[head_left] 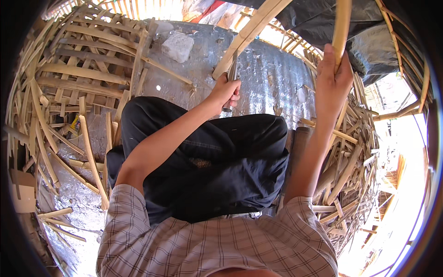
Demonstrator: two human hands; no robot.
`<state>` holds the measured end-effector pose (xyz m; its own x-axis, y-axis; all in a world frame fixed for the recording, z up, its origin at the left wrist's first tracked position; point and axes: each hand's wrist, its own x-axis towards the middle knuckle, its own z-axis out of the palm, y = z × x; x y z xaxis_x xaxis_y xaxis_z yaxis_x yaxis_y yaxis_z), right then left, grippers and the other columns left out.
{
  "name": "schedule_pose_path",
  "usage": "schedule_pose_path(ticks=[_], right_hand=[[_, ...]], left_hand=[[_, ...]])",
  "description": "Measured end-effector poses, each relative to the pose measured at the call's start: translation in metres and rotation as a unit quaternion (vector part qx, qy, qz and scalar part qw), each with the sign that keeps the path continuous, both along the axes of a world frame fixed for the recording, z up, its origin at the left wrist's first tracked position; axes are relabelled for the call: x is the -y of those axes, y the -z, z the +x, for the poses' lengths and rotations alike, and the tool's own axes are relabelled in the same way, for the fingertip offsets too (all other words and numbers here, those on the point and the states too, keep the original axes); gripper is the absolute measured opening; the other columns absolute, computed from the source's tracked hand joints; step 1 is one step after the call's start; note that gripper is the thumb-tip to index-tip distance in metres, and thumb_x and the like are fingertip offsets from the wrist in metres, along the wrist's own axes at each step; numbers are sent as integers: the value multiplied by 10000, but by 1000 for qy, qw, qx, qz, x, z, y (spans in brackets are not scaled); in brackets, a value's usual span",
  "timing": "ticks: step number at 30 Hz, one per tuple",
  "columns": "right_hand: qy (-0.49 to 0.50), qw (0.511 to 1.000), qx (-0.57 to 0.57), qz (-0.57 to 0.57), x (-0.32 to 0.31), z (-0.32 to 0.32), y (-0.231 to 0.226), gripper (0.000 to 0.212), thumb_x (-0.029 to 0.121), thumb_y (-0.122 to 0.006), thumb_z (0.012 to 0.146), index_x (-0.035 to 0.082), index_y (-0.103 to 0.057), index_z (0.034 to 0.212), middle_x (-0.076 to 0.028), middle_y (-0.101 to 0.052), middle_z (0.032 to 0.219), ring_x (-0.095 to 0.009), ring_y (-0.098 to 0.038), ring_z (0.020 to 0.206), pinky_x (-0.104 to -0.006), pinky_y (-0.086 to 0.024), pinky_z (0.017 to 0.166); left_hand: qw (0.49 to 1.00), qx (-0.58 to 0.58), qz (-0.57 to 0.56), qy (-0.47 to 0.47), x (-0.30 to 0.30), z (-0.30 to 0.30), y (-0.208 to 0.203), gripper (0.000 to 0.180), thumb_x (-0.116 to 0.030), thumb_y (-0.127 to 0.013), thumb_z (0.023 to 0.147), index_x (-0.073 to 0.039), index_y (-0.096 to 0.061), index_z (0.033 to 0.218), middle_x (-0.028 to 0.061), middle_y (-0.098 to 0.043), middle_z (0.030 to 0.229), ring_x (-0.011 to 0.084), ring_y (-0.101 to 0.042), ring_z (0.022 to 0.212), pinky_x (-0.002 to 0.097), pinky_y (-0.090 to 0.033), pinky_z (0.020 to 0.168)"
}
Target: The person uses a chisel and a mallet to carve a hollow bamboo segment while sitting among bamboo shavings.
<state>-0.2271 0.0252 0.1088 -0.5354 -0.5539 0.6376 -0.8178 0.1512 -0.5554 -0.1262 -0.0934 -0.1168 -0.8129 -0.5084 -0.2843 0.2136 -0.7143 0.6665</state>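
My left hand (225,94) is closed around a narrow grey metal blade-like tool (234,68), held nearly upright in front of my crossed legs. Its dark lower end pokes out below the fist; I cannot tell its exact kind. A wide split bamboo strip (251,33) slants up to the right from just beyond that hand, touching or crossing close behind the tool. On the right, my raised right hand (335,74) grips a bamboo strip (341,27) that runs out of the top of the head view. Whether the two strips join is out of sight.
A woven bamboo panel (87,60) leans at the left, with loose strips (92,157) below it. A pile of bamboo pieces (346,175) lies at my right. Ahead, a rough stone (178,46) rests on the grey sheet (272,87). Black plastic (314,23) hangs at upper right.
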Motion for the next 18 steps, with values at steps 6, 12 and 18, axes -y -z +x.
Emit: schedule_pose_path(ticks=[6, 12, 18], right_hand=[[-14, 987, -33, 156, 0, -27, 145, 262, 191, -573, 1026, -68, -571, 991, -236, -594, 670, -372, -638, 583, -468, -446, 522], [-32, 925, 60, 373, -16, -25, 126, 333, 276, -602, 1007, -43, -610, 912, -292, -626, 784, -527, -575, 786, -552, -443, 668], [2, 975, 37, 219, -29, -4, 20, 333, 285, -603, 1029, -21, -620, 900, -88, -445, 575, -159, -397, 495, -361, -306, 472]], left_hand=[[999, 39, -22, -30, -10, -1, -10, 165, -75, -560, 885, -85, -410, 952, 34, -468, 698, 86, -429, 472, 258, -307, 366], [999, 32, -37, 2, -7, -7, -2, 202, -78, -575, 882, -92, -400, 980, 40, -459, 706, 90, -438, 484, 265, -323, 371], [999, 35, -11, 4, -11, -9, 6, 198, -64, -570, 894, -114, -398, 977, 26, -454, 705, 79, -429, 460, 259, -319, 361]])
